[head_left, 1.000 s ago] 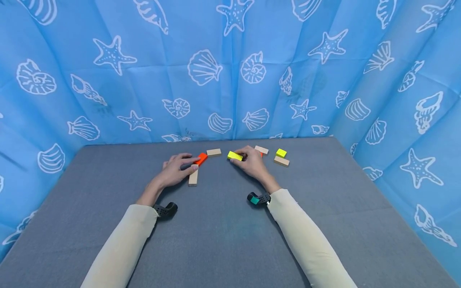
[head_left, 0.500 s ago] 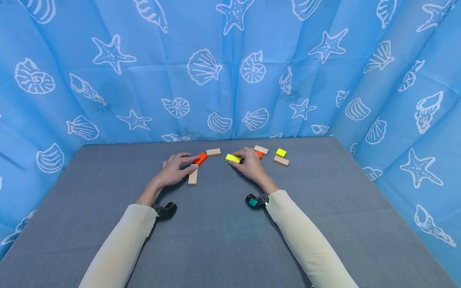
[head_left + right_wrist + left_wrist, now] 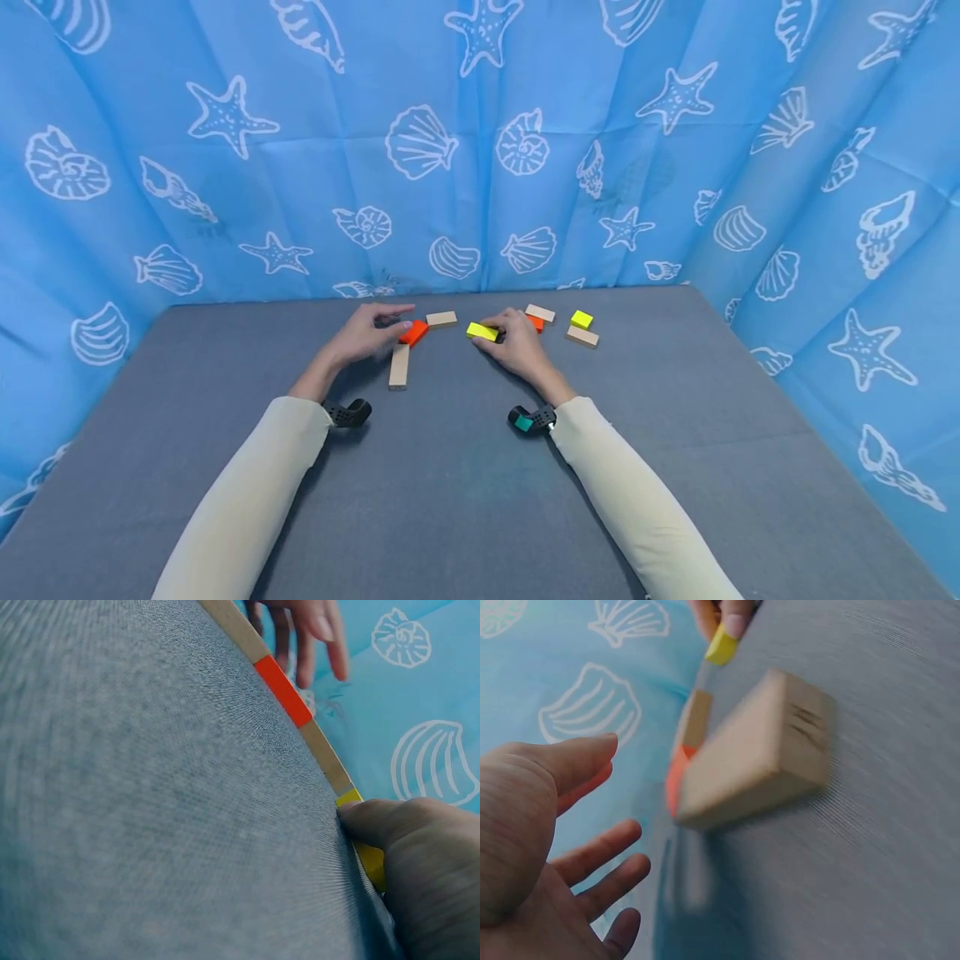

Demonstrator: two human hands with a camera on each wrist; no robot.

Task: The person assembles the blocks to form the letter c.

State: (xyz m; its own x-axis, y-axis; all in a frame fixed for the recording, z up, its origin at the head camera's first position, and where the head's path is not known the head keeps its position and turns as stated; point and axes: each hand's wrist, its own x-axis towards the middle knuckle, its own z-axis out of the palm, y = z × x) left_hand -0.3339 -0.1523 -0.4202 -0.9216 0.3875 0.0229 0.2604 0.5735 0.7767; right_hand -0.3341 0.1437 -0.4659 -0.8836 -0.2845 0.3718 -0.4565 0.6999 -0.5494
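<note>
My right hand (image 3: 521, 346) pinches a yellow block (image 3: 482, 332) between thumb and fingers, low at the tabletop. My left hand (image 3: 360, 337) is held just left of an orange-red block (image 3: 415, 333), fingers extended and apart, holding nothing. In the left wrist view a gap shows between that hand and the blocks. A plain wooden block (image 3: 399, 367) runs toward me from the orange-red block's near end. Another wooden block (image 3: 442, 319) lies at its far end, pointing toward the yellow one. Dark marks show on the end of the nearer wooden block (image 3: 761, 754).
Right of my right hand lie a wooden block (image 3: 540, 313) and an orange-red block (image 3: 536, 323), close together. Farther right, a second yellow block (image 3: 581, 319) sits behind a wooden block (image 3: 582, 337). A blue shell-patterned curtain (image 3: 420, 192) hangs behind the grey table (image 3: 465, 500).
My left hand has lifted off the orange-red and near wooden blocks, its fingers now up and away. My right hand has slid the yellow block slightly left, toward the wooden block.
</note>
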